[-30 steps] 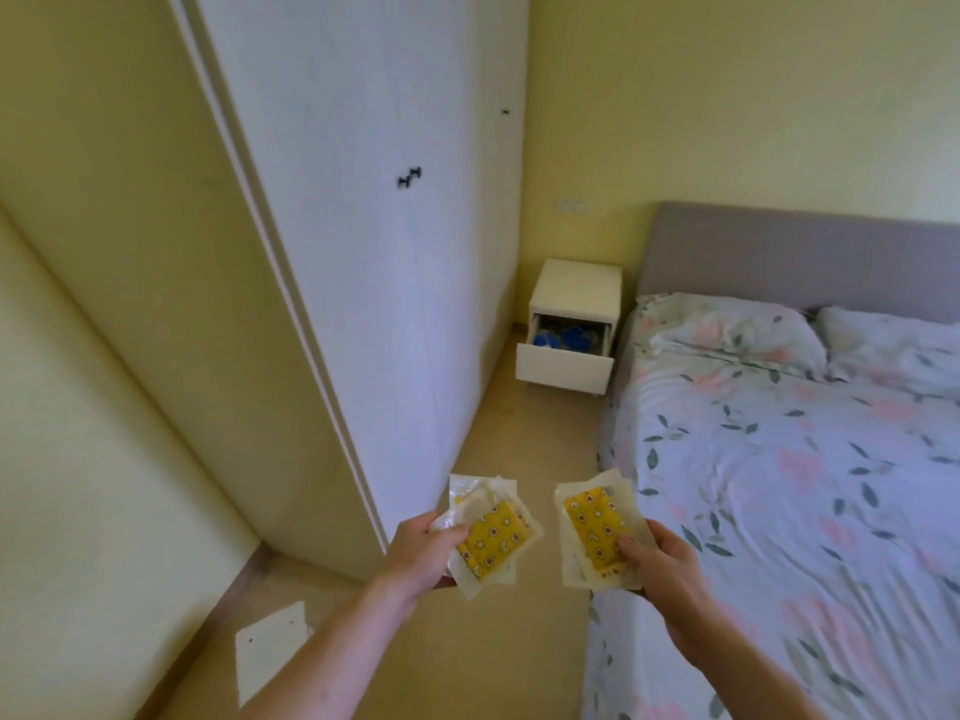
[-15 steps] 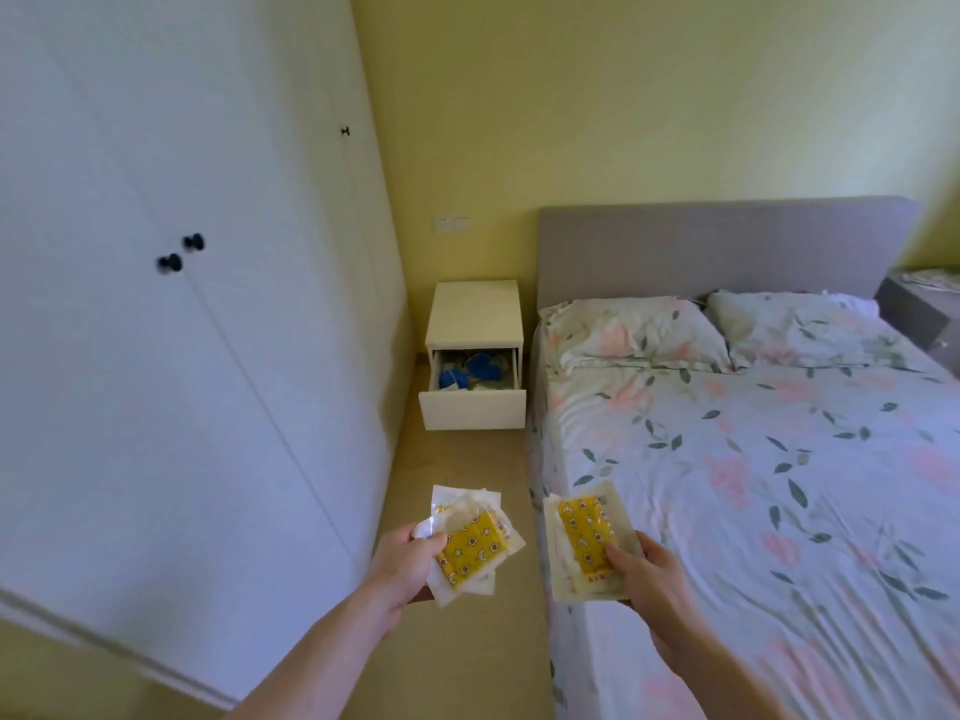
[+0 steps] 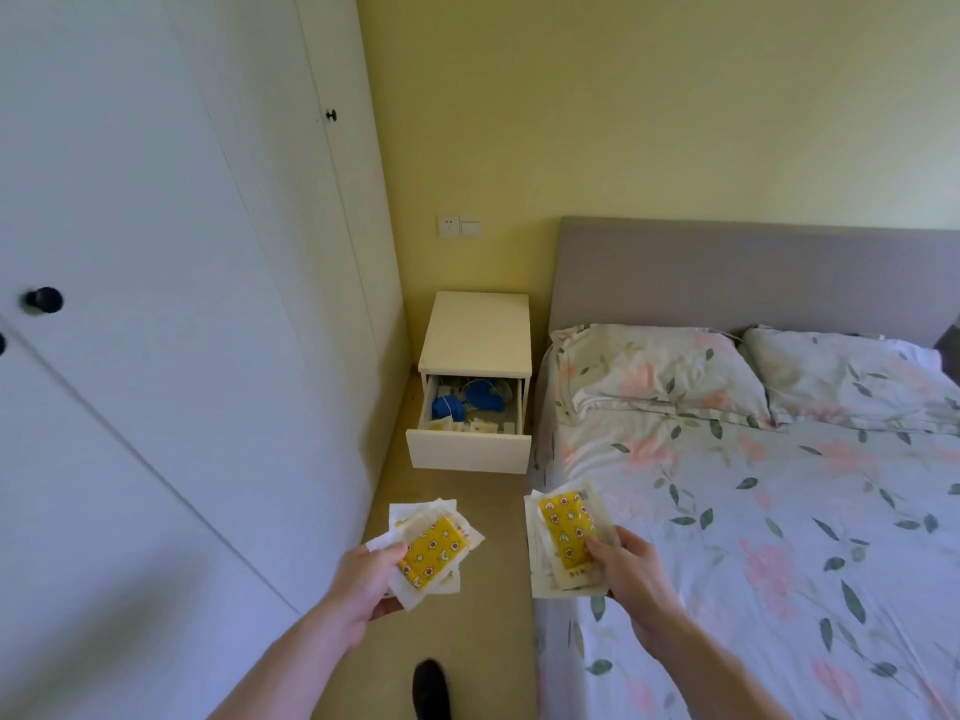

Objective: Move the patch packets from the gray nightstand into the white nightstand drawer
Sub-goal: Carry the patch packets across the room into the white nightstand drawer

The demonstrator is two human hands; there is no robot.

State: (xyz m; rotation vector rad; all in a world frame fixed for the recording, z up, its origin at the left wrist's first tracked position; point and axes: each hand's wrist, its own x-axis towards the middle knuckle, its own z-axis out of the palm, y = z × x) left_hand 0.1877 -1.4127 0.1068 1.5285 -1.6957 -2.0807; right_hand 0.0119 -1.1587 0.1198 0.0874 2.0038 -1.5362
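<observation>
My left hand (image 3: pixel 363 579) grips a small stack of patch packets (image 3: pixel 434 550), white wrappers with a yellow patterned patch on top. In my right hand (image 3: pixel 631 571) is a second stack of the same packets (image 3: pixel 566 532), pinched at its lower edge. Both are held out in front of me over the floor strip beside the bed. Ahead stands the white nightstand (image 3: pixel 475 330) in the corner, its drawer (image 3: pixel 467 452) pulled out. Inside the drawer lie blue items and some pale packets. The gray nightstand shows only as a sliver at the far right edge.
A white wardrobe (image 3: pixel 182 304) with black knobs lines the left side. The bed (image 3: pixel 753 511), with floral sheets, two pillows and a gray headboard, fills the right. A narrow beige floor strip (image 3: pixel 452 641) runs between them to the nightstand. A dark shoe tip (image 3: pixel 430 688) shows below.
The view has swung right and moved forward along the floor strip; the white nightstand and its drawer are nearer and more central. Both hands still hold their packet stacks.
</observation>
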